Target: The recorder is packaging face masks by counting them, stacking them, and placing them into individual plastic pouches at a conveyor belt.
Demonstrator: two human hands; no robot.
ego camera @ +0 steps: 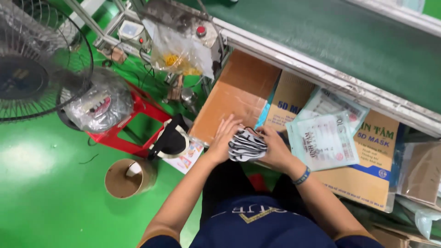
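A: Where was the stack of masks (246, 145)?

B: Over the box's (229, 98) near edge, pinched between both hands — left hand (224, 138), right hand (274, 146), fingers curled shut.

A: Handling?

B: Probably light, soft, floppy; best gripped at both ends.

I see the mask stack (247, 145) between both hands at centre; packets (324, 138) on cartons (367, 177) at three o'clock, a fan (34, 59) at ten, the conveyor (349, 41) at one.

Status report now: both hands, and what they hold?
Left hand and right hand both grip stack of black-and-white face masks. Clear pouches lie beside right hand. Nothing blocking.
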